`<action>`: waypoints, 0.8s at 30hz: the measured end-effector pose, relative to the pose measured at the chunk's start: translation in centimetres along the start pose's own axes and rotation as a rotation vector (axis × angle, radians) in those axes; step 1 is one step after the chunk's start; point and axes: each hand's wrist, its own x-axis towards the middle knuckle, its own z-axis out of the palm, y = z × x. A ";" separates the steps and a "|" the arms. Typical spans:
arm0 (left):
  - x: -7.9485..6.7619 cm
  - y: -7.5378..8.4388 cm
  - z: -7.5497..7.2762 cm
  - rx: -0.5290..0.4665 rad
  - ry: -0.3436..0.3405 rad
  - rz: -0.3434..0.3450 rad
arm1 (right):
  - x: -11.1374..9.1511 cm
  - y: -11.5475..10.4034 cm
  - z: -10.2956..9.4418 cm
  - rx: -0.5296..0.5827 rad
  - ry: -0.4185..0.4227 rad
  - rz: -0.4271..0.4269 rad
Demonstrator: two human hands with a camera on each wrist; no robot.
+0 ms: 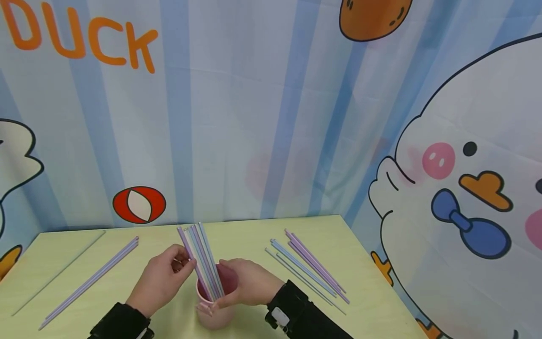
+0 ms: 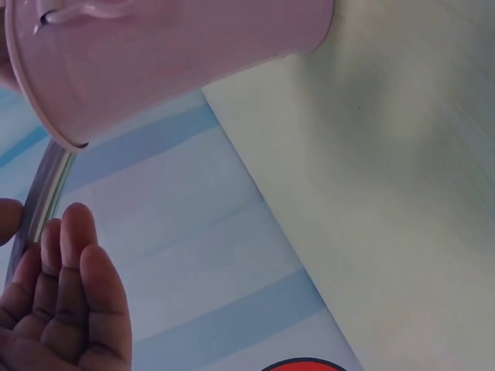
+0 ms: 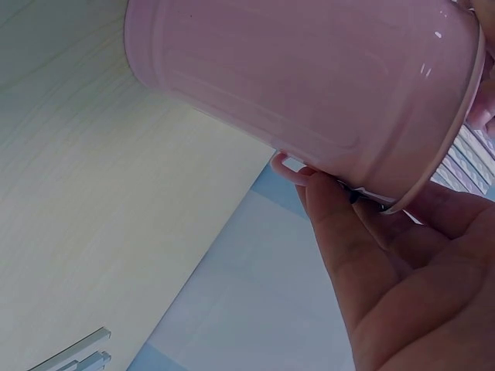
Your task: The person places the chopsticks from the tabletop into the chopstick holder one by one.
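Note:
A small pink bucket with looped side handles stands on the table, holding a bundle of long thin sticks in purple, pale blue and white that lean left against its rim. My left hand is at the left of the bundle, pinching a purple stick between thumb and fingers. The left wrist view has the fingers beside the stick, outside the bucket's rim. My right hand grips the bucket by its rim from the right. In the right wrist view, its thumb presses near a handle.
Purple sticks and a pale green stick lie on the table at left. To the right are purple sticks, blue sticks and pale sticks. A duck-printed curtain hangs behind the table.

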 end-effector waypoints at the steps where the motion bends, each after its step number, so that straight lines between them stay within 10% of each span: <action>1: 0.0 -0.1 0.2 0.000 -0.007 0.003 | 0.0 0.0 0.0 0.001 0.000 -0.008; 24: -0.3 -3.2 -0.9 0.107 -0.046 0.031 | 0.1 0.1 0.1 -0.008 -0.001 0.002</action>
